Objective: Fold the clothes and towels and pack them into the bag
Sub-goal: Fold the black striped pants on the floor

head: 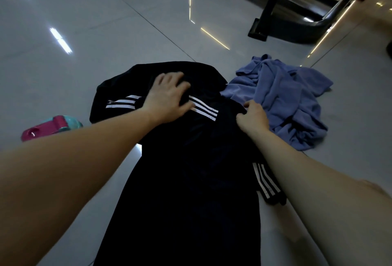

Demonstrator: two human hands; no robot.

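Black striped garment (191,181): left hand (167,96) flat, pressing; right hand (253,117) pinching edge.

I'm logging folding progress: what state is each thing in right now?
Black garment with white stripes: spread lengthwise on the glossy floor, not yet folded up.
Blue towel: unfolded, crumpled heap right of the garment.
Left hand: open, pressing flat on the garment.
Right hand: pinching the garment's fabric.
Pink and teal plastic item: lying on the floor, partly hidden.
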